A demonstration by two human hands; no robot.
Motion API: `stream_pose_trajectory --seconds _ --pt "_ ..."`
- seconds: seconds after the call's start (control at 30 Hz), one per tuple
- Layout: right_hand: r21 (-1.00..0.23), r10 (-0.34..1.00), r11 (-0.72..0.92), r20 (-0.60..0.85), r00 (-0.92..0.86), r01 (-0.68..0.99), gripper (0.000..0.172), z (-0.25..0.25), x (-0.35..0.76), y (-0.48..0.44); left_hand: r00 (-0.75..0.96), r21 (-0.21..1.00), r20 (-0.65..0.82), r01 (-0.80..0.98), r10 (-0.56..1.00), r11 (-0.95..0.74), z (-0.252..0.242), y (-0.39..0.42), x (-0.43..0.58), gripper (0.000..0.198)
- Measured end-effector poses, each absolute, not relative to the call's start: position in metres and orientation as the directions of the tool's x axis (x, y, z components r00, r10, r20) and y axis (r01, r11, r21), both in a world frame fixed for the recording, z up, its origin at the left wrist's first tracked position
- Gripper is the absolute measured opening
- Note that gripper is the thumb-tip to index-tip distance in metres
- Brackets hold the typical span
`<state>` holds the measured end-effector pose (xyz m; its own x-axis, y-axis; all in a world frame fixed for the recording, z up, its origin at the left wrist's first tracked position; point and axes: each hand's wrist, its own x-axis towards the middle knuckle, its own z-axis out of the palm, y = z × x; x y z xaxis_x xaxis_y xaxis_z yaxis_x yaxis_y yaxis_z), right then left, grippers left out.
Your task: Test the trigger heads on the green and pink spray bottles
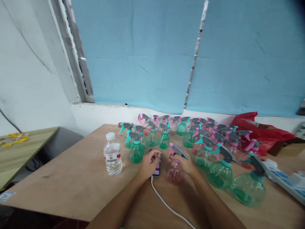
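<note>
My right hand [184, 163] is wrapped around the neck of a pink spray bottle [174, 174] with a grey and pink trigger head. The bottle stands upright on the table in front of me. Just left of it, my left hand [149, 163] is closed, thumb and fingers drawn together above a phone [156, 171]. Whether something small sits between those fingertips I cannot make out. The phone lies face up, partly covered by that hand, with a white cable [164, 201] plugged into its near end. A green spray bottle [136, 153] stands left of my left hand.
Several green and pink spray bottles crowd the back and right; a large green one [249, 189] is nearest. A clear water bottle [112, 159] with a white cap stands at left. A red plastic bag [269, 133] and a white power strip [283, 179] lie at right.
</note>
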<state>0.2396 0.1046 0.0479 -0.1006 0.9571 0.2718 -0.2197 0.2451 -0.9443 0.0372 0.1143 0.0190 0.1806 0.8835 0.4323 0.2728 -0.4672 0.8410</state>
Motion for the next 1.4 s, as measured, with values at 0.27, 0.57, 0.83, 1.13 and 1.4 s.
stream_pose_trajectory --seconds 0.27,0.57,0.83,1.13,1.4 --pt "-0.933 0.923 0.328 0.349 -0.161 -0.146 0.018 0.047 0.235 0.104 0.203 0.824 0.445 0.289 0.872 -0.488 0.017 0.117 0.036 0.024" --pt "-0.924 0.906 0.358 0.378 -0.189 -0.133 0.015 0.047 0.236 0.107 0.242 0.794 0.443 0.342 0.863 -0.503 0.017 0.118 0.037 0.027" --pt "-0.933 0.943 0.292 0.318 -0.102 -0.211 0.011 0.043 0.234 0.106 0.243 0.796 0.428 0.354 0.871 -0.490 0.014 0.118 0.036 0.027" --pt "-0.919 0.912 0.385 0.393 -0.121 -0.082 0.021 0.052 0.234 0.104 0.254 0.780 0.440 0.367 0.862 -0.506 0.013 0.119 0.035 0.029" --pt "-0.932 0.930 0.339 0.353 -0.107 -0.123 0.017 0.049 0.232 0.103 0.261 0.783 0.433 0.366 0.863 -0.503 0.014 0.117 0.036 0.025"
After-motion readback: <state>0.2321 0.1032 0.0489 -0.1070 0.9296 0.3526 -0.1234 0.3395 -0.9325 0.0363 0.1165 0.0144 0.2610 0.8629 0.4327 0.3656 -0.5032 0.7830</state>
